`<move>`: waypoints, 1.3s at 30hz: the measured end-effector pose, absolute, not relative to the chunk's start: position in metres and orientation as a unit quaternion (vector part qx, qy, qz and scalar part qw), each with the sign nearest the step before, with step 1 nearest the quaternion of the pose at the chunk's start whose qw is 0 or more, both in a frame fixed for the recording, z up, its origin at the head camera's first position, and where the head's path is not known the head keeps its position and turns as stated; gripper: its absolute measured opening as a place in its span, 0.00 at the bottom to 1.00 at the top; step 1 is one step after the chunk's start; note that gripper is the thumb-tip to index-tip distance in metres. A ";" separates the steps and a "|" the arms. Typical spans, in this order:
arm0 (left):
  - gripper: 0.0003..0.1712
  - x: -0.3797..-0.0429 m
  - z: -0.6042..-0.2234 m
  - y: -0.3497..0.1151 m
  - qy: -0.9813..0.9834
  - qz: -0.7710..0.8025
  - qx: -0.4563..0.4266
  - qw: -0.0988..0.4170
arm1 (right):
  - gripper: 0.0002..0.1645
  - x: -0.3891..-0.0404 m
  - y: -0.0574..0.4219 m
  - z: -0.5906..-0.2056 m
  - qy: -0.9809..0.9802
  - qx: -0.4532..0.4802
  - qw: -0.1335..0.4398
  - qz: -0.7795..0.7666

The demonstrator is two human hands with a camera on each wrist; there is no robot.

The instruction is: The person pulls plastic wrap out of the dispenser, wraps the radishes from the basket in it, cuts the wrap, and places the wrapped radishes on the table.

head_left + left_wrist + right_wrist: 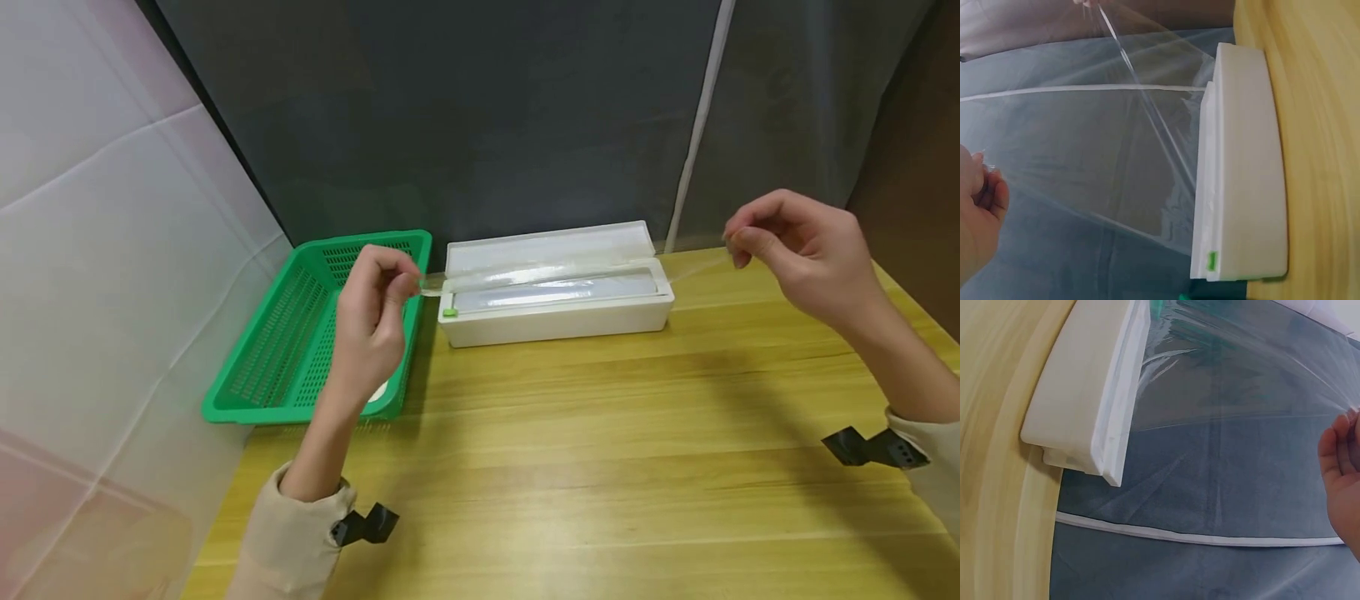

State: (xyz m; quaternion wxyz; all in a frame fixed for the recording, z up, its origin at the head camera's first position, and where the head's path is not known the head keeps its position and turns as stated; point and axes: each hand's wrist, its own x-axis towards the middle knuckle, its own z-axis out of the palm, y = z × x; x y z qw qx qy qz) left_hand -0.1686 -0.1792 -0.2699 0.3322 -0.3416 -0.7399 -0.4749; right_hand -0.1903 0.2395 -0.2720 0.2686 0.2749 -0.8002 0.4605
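A long white dispenser box [558, 321] stands on the wooden table with its hinged lid [551, 242] raised at the back. A sheet of clear plastic wrap [1116, 131] runs up out of the box and is stretched between both hands. My left hand [371, 321], raised left of the box, pinches one corner of the wrap between thumb and fingers. Higher and to the right, my right hand [806, 250] pinches the other corner. Pleats in the film [1329, 381] gather toward the right hand's fingertips. A small green slider [450, 312] sits at the box's front left.
Left of the box is a green perforated basket [225, 412], partly behind the left forearm, with a small pale item [378, 392] at its near right corner. A dark curtain [480, 117] hangs behind the table [570, 467], and pale sheeting [135, 250] covers the left side.
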 end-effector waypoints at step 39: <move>0.13 -0.123 -0.337 -0.200 -0.772 -0.488 -0.387 0.127 | 0.12 -0.165 0.262 -0.327 -0.738 0.426 0.083 0.517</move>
